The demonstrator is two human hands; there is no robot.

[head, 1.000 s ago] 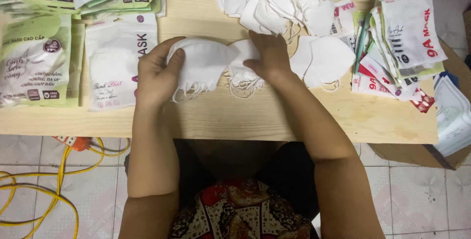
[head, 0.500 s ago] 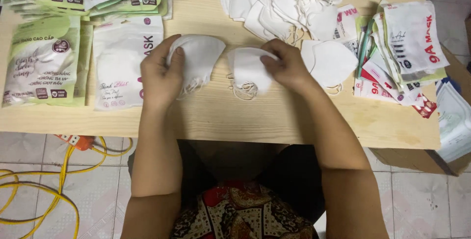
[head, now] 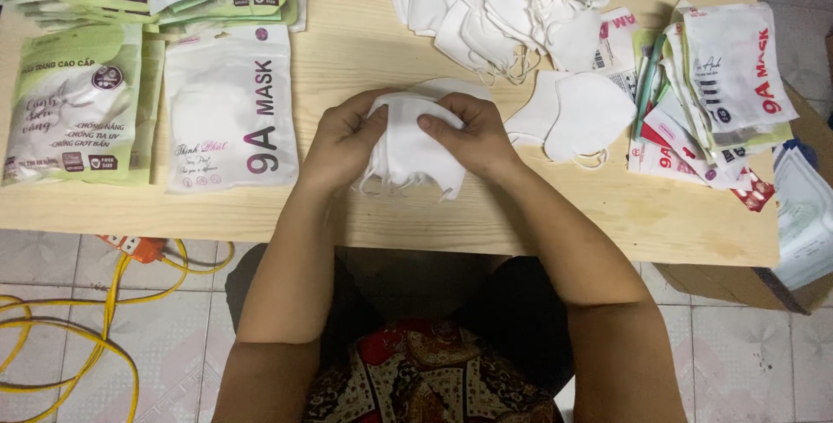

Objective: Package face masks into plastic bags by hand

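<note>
White soft mask stack (head: 415, 150), frame centre, pinched by left hand (head: 340, 141), right hand (head: 471, 135); light, floppy; grip edges.

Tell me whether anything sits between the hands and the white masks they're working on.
Nothing visible does. The left hand and right hand both grip the stack of white masks directly, above the bare wooden table.

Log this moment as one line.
left hand and right hand: holding white masks together | wooden table | packets left
</note>
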